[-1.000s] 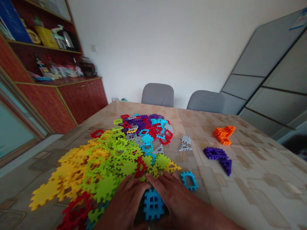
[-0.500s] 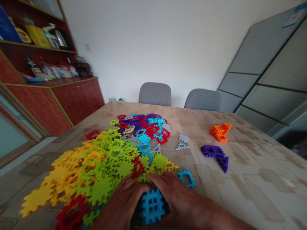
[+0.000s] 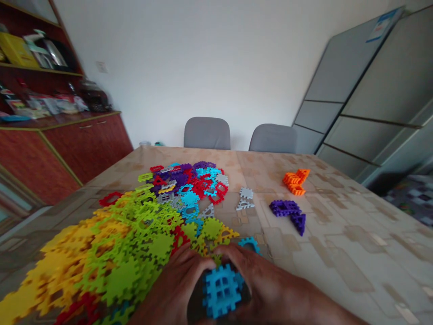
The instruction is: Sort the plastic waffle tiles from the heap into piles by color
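Observation:
A blue interlocking building block piece [image 3: 222, 289] with a window grid is gripped at the bottom centre, close to me. A second blue part shows at its right edge, but how the two join is hard to make out. My left hand [image 3: 179, 282] is closed on its left side, thumb along the upper edge. My right hand [image 3: 255, 277] wraps the right side, its fingers partly hidden below. Just beyond my right hand lies a blue frame piece [image 3: 249, 243], partly covered by it. Near my left fingers are a red piece [image 3: 179, 239] and green pieces [image 3: 160, 248].
A wide heap of yellow [image 3: 57, 253], green, red, purple and blue pieces covers the table's left and middle. Two grey pieces [image 3: 246, 198], a joined purple shape [image 3: 287, 212] and a joined orange shape [image 3: 295, 181] lie to the right. Two grey chairs [image 3: 207, 133] stand behind the table [image 3: 338, 212].
My view has swung to the right, so the table things appear farther left. Both hands keep hold of the blue piece, which now looks slightly tilted and turned.

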`<state>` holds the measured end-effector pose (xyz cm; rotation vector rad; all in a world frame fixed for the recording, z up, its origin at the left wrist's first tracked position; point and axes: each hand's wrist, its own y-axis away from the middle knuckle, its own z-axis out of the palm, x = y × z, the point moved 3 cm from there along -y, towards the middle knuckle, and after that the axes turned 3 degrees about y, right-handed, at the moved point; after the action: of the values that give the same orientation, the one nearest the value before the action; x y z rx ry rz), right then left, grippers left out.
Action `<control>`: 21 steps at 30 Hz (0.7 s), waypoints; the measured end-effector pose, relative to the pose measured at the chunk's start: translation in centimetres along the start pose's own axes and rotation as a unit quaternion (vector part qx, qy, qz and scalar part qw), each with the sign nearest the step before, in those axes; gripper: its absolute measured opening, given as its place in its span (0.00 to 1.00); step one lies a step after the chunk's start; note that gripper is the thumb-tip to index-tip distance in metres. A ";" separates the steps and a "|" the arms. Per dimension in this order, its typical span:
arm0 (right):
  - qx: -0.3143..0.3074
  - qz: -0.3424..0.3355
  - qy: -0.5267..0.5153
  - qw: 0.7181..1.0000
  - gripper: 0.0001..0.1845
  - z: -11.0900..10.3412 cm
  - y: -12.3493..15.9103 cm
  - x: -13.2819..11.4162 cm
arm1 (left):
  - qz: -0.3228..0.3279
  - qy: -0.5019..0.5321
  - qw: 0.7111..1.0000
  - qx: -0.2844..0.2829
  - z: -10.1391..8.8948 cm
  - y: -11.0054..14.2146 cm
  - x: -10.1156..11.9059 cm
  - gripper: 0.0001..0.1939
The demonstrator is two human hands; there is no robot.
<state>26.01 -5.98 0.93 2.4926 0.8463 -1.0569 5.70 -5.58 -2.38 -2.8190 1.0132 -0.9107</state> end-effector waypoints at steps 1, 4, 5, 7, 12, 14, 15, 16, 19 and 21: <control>0.007 0.008 -0.009 1.000 0.44 -0.3 0.3 0.1 | 0.000 0.005 1.000 0.001 0.0 -0.4 0.2 0.35; 0.044 0.014 -0.020 0.999 0.40 -1.4 1.2 0.7 | 0.016 0.024 1.000 0.003 0.0 -2.2 1.3 0.32; 0.059 0.012 -0.018 0.998 0.39 -1.8 1.6 1.0 | 0.024 0.031 0.999 -0.001 0.1 -3.0 1.9 0.29; 0.087 0.013 -0.009 0.996 0.37 -2.8 2.5 1.9 | 0.038 0.037 0.999 -0.011 0.3 -4.8 3.2 0.26; 0.123 0.057 0.013 0.991 0.36 -6.1 6.1 4.8 | 0.093 0.034 0.995 -0.008 2.2 -9.9 7.1 0.24; 0.128 0.078 0.012 0.989 0.36 -7.6 7.9 6.2 | 0.118 0.033 0.992 -0.006 3.6 -12.0 8.7 0.23; 0.130 0.086 0.014 0.988 0.36 -8.3 8.8 6.9 | 0.126 0.033 0.991 -0.009 4.4 -13.1 9.5 0.23; 0.132 0.098 0.017 0.986 0.35 -9.1 9.7 7.6 | 0.136 0.033 0.990 -0.014 5.3 -14.1 10.3 0.23; 0.146 0.130 0.029 0.980 0.32 -11.3 12.3 9.7 | 0.166 0.028 0.985 -0.029 7.8 -17.5 12.6 0.23; 0.159 0.150 0.035 0.975 0.30 -12.7 13.8 11.1 | 0.187 0.021 0.981 -0.039 9.3 -19.9 14.1 0.23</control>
<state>47.78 -6.19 2.11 2.8171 0.3174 -1.0722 30.86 0.19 1.19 -2.5387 1.5453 -0.9042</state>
